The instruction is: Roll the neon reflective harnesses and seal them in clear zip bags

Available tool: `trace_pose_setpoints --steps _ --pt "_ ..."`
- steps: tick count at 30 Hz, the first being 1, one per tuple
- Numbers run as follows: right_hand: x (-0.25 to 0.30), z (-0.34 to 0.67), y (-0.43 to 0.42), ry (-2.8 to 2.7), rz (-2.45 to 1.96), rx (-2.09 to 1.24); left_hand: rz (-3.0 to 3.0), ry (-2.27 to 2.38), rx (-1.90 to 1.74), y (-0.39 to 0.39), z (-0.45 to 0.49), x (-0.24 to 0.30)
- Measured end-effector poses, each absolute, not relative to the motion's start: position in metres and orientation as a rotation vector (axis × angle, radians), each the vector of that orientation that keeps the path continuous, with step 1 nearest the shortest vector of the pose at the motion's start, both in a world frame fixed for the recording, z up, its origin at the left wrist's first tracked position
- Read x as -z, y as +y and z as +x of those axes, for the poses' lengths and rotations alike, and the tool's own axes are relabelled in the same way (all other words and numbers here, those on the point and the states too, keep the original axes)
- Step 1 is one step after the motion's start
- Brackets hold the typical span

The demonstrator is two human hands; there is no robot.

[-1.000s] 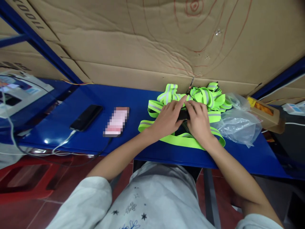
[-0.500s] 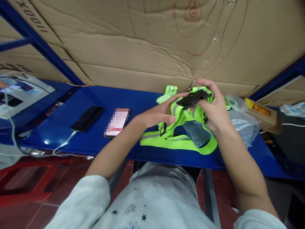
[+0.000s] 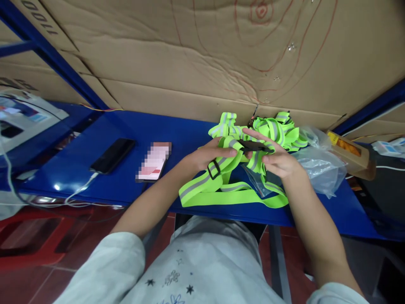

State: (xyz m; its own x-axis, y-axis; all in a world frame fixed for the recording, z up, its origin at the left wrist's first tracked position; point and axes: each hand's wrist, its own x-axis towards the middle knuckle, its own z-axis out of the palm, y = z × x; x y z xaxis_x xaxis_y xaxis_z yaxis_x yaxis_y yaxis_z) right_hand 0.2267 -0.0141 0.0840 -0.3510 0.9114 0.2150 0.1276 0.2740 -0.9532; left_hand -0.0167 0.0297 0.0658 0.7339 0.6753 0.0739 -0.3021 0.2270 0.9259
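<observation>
Mid-frame, my left hand [image 3: 209, 154] pinches the green strap [image 3: 194, 188] and my right hand [image 3: 279, 163] its black piece [image 3: 255, 146], both grips closed (loops trail onto the tabletop [image 3: 133, 126]). Flat, untwisted tension seems best.

Indoor light, moderate, cool cast. Source seems overhead-left: small white glare spots on the glossy blue table [image 3: 126, 126] near its front-left edge. Neon straps [image 3: 202, 190] very saturated, almost glowing; their grey bands stay dull. Soft sheen on the plastic bag [image 3: 319, 169]. Floor below is dim & reddish. Strong wide-angle bend: cardboard [image 3: 190, 63] & blue posts lean outward at the edges. 1 phone screen [image 3: 154, 161] is pixelated. Corners soft.
</observation>
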Motion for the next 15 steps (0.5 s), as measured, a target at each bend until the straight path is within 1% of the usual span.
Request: trace_pose_setpoints --steps 2,3,4,6,8,10,12,15 --pt "-0.073 0.222 -0.010 -1.456 -0.917 -1.471 1.171 0.392 -0.679 0.028 -0.012 -0.063" --pt "-0.068 0.220 -0.008 -1.339 -0.927 -1.533 1.173 0.402 -0.679 0.027 -0.009 -0.062" --pt "-0.064 0.217 -0.006 -1.261 -0.963 -1.515 1.174 0.414 -0.674 0.026 -0.006 -0.060" --pt "-0.058 0.212 -0.002 -1.210 -1.048 -1.362 1.186 0.439 -0.634 0.023 0.000 -0.057" --pt "-0.054 0.209 0.001 -1.230 -1.112 -1.177 1.168 0.485 -0.592 0.022 0.004 -0.052" --pt "-0.053 0.209 0.001 -1.280 -1.146 -1.096 1.093 0.532 -0.560 0.021 0.007 -0.049" --pt "-0.056 0.212 0.000 -1.316 -1.148 -1.176 1.028 0.565 -0.551 0.021 0.006 -0.048" --pt "-0.063 0.219 -0.005 -1.285 -1.047 -1.465 1.060 0.572 -0.624 0.022 0.004 -0.050"
